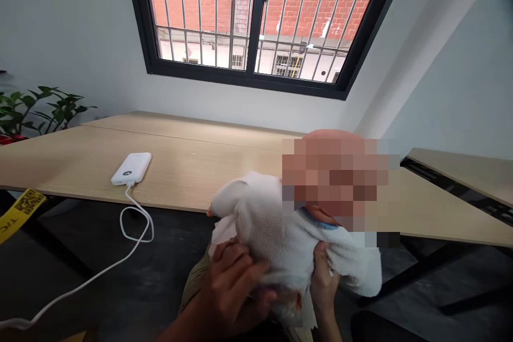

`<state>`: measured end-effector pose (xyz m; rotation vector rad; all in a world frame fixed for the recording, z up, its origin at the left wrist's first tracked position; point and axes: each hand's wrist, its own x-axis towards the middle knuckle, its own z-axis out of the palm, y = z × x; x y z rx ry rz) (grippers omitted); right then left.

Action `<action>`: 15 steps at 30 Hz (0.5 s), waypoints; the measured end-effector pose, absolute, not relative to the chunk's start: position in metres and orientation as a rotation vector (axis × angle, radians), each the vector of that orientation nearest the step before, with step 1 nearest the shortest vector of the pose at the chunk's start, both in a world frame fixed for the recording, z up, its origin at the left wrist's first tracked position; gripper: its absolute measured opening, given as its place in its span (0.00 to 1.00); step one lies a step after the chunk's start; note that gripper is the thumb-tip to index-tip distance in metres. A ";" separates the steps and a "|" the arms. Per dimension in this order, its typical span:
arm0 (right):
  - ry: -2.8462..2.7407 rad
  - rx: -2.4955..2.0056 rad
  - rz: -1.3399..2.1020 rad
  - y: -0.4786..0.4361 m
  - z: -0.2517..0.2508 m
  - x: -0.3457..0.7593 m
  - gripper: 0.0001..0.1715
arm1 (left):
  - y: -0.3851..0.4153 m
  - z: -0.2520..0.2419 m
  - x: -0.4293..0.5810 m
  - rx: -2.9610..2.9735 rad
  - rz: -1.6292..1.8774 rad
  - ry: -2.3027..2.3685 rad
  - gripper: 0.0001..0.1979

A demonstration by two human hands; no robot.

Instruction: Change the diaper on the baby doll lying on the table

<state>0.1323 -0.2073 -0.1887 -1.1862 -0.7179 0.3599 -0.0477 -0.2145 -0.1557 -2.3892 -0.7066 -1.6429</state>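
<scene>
What looks like a baby doll in a white terry garment with blue neck trim leans across my lap in front of the table edge. Its bare head is at the upper right, and a small hand pokes out of the sleeve on the left. My right hand grips the doll's side, thumb on top of the cloth and the other fingers hidden. Against the lower part of the garment is my left hand, its bent fingers smeared by motion. Whether they pinch anything is unclear. Below, a blurred pale patch hangs between the hands.
A wooden table spans the view, carrying a white power bank whose white cable droops to the lower left. A yellow tag and a potted plant are at the left. Behind stands a barred window.
</scene>
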 end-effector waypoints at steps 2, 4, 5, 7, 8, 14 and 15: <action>-0.653 -1.206 0.337 -0.207 -0.186 0.135 0.31 | -0.217 -0.165 -0.049 -2.498 -1.531 -0.584 0.17; -0.617 -1.202 0.317 -0.206 -0.183 0.138 0.31 | -0.220 -0.172 -0.053 -2.569 -1.434 -0.497 0.25; -0.605 -1.197 0.309 -0.206 -0.182 0.139 0.30 | -0.221 -0.173 -0.056 -2.619 -1.402 -0.501 0.29; -0.602 -1.196 0.316 -0.205 -0.182 0.142 0.26 | -0.221 -0.170 -0.067 -2.765 -1.404 -0.606 0.34; -0.608 -1.197 0.335 -0.204 -0.182 0.143 0.25 | -0.220 -0.166 -0.073 -2.832 -1.442 -0.697 0.35; -0.622 -1.239 0.386 -0.202 -0.191 0.158 0.26 | -0.201 -0.142 -0.092 -2.647 -1.725 -1.286 0.15; -0.638 -1.247 0.394 -0.202 -0.194 0.161 0.26 | -0.196 -0.143 -0.092 -2.677 -1.733 -1.299 0.16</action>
